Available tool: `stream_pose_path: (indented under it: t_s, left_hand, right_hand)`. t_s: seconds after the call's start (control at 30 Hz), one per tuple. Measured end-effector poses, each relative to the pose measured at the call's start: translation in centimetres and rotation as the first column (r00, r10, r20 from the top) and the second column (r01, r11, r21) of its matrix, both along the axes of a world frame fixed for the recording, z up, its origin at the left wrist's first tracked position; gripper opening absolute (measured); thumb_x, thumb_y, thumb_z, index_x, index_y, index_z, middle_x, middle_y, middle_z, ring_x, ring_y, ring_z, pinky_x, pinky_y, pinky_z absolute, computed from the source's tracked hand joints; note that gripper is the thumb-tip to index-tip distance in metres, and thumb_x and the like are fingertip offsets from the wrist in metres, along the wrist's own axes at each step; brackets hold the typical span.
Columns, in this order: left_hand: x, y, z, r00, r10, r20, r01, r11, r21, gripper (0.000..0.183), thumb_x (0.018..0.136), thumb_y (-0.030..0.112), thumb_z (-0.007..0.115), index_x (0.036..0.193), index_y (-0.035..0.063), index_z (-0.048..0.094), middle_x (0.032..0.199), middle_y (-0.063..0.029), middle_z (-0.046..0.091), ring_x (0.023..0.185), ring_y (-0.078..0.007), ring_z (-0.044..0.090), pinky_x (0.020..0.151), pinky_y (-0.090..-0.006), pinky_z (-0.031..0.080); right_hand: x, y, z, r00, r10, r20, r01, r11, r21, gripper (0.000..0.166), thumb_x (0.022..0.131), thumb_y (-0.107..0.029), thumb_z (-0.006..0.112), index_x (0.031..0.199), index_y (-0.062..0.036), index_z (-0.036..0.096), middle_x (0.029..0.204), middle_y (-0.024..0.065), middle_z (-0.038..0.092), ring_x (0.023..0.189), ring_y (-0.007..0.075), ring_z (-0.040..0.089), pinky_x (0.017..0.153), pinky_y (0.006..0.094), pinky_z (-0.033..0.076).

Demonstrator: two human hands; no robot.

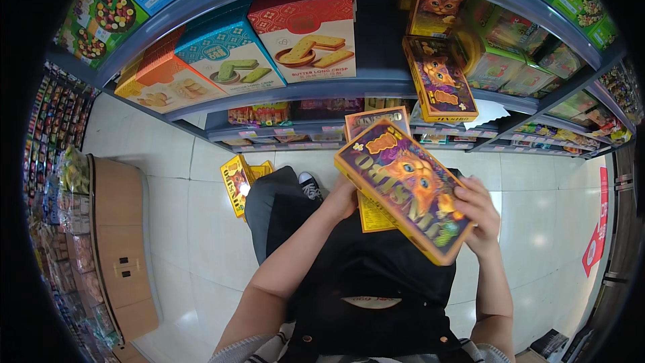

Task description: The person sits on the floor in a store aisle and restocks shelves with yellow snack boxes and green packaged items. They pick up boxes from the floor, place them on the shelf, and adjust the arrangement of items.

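Note:
A yellow-edged cardboard box with a cat print is tilted across my lap, its front face up and slightly blurred. My right hand grips its right edge, fingers over the front. My left hand reaches in under the box from the left, and its fingers are mostly hidden. Behind the top box, a similar box shows its upper end; a yellow panel with fine print shows below. Whether these belong to one box cannot be told. My left hand appears to hold what lies underneath.
Ahead, a shelf carries red butter biscuit boxes, blue biscuit boxes and more cat-print boxes. Similar yellow boxes are on the floor beside my left knee. A wooden display cabinet with packaged food stands at left.

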State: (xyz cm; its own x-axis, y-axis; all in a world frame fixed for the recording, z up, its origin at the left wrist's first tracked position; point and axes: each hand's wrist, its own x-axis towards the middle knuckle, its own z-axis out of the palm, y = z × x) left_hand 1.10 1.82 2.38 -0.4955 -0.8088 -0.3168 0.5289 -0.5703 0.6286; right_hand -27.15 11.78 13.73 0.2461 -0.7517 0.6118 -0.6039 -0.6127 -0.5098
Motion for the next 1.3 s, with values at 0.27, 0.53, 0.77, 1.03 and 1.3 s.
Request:
stream_pose_path:
  t_s: [0.27,0.53,0.77,1.03,1.3]
  left_hand:
    - [2.8,3.2,-0.5,0.991,-0.097,0.094,0.090,0.993,0.073,0.060,0.093,0.011,0.064,0.145,0.0018,0.036,0.132,-0.0122,0.056,0.119,-0.0244,0.060,0.098,-0.0373,0.051]
    - [4.3,4.2,-1.0,0.993,-0.087,0.077,0.079,0.992,0.094,0.058,0.093,0.011,0.063,0.143,0.0013,0.037,0.127,-0.0123,0.059,0.112,-0.0228,0.063,0.094,-0.0363,0.053]
    - [4.6,4.1,-1.1,0.994,-0.081,0.071,0.076,0.995,0.066,0.059,0.091,0.010,0.062,0.144,0.0024,0.036,0.126,-0.0125,0.059,0.113,-0.0242,0.063,0.094,-0.0387,0.054]
    - [4.2,3.8,0.2,0.990,-0.112,0.091,0.109,0.994,0.031,0.065,0.090,0.008,0.065,0.146,0.0019,0.034,0.128,-0.0120,0.058,0.115,-0.0223,0.062,0.096,-0.0361,0.052]
    - [4.2,3.9,1.8,0.991,-0.063,0.122,0.059,0.998,0.034,0.070,0.088,0.020,0.075,0.143,0.0025,0.036,0.128,-0.0107,0.057,0.119,-0.0206,0.058,0.100,-0.0347,0.047]
  right_hand:
    - [-0.3,-3.1,3.6,0.655,-0.572,0.494,0.121,0.724,0.679,0.043,0.098,-0.036,0.062,0.117,0.0023,0.065,0.100,0.0045,0.066,0.092,0.0088,0.059,0.080,0.0237,0.045]
    - [0.5,-2.8,1.3,0.586,-0.616,0.526,-0.048,0.622,0.782,0.053,0.102,-0.045,0.051,0.119,0.0041,0.060,0.088,0.0076,0.067,0.071,0.0121,0.066,0.060,0.0235,0.053]
    - [0.3,-2.6,1.3,0.554,-0.622,0.553,-0.099,0.611,0.786,0.057,0.102,-0.050,0.047,0.118,0.0036,0.059,0.086,0.0082,0.067,0.063,0.0137,0.065,0.054,0.0240,0.054]
    - [-2.9,-1.5,2.0,0.663,-0.504,0.553,-0.263,0.535,0.803,0.052,0.086,-0.025,0.074,0.126,0.0041,0.058,0.108,0.0076,0.067,0.098,0.0110,0.062,0.089,0.0253,0.045]
    - [0.7,3.9,5.6,0.939,0.017,0.342,-0.090,0.976,0.197,0.026,0.091,-0.017,0.068,0.115,-0.0089,0.061,0.132,0.0124,0.061,0.121,0.0357,0.059,0.108,0.0493,0.043]
